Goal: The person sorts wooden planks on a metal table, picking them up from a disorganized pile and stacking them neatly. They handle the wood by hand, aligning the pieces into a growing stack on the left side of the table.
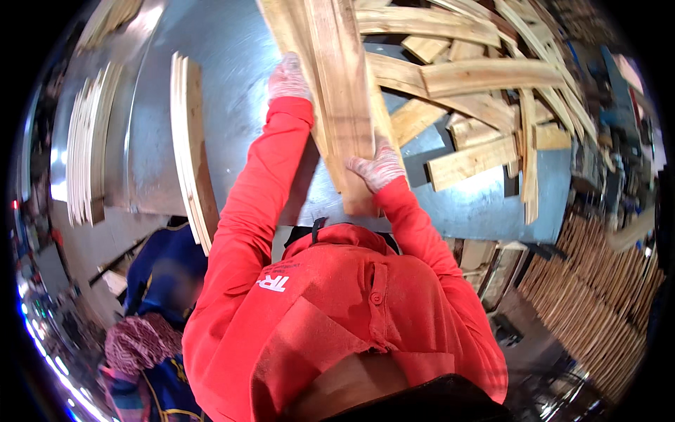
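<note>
Several pale wooden planks (341, 84) lie lengthwise between my hands, partly overlapping, with their near ends over the front part of the metal table (235, 91). My left hand (289, 79), in a whitish knit glove, grips their left edge, fingers mostly hidden. Lower down, my right hand (380, 167), gloved alike, closes on the right edge near the close end, thumb lying over the top board. The planks' far ends run out of the picture at the top.
Loose boards (492, 77) lie in a crossed heap on the table's right. Neat board stacks (184, 133) stand to the left, another (91, 144) farther left. A large pile of slats (590, 302) is at the lower right. A person (158, 281) in dark blue is at the lower left.
</note>
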Available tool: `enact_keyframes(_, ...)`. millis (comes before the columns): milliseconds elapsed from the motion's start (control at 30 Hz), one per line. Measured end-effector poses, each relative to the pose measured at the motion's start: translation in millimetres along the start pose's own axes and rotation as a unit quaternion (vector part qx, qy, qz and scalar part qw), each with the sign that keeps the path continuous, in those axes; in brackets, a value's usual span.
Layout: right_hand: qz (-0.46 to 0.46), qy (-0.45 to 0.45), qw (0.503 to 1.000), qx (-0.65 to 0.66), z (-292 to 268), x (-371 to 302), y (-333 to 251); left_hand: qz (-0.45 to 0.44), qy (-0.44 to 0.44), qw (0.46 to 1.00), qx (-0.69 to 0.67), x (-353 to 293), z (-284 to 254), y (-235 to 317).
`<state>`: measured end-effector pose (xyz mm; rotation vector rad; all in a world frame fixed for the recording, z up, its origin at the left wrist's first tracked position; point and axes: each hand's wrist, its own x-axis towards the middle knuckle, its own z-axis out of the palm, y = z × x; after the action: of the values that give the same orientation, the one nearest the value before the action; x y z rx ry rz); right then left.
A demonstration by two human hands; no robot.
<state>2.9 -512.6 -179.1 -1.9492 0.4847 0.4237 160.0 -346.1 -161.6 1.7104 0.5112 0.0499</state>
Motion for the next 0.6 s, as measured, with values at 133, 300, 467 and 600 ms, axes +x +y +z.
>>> enact_keyframes(133, -0.001, -0.067, 0.894, 0.443, -35.2, -69.4, 21.2, -0.007, -0.035, 0.994, 0.107, 0.0, 37.0, 16.6)
enact_keyframes(300, -0.053, 0.199, 0.836, 0.509, -49.7, -145.9, 91.0, 0.164, -0.154, 0.917, 0.331, 33.0, 61.3, -75.8)
enact_keyframes(467, -0.131, 0.453, 0.537, 0.699, -188.0, -196.9, 172.8, 0.199, -0.139, 0.886, 0.396, -4.3, 117.5, -66.2)
enact_keyframes(600, -0.086, 0.666, 0.488, 0.557, -326.2, -264.8, 361.3, 0.228, -0.102, 0.858, 0.449, -51.0, 179.7, -48.9)
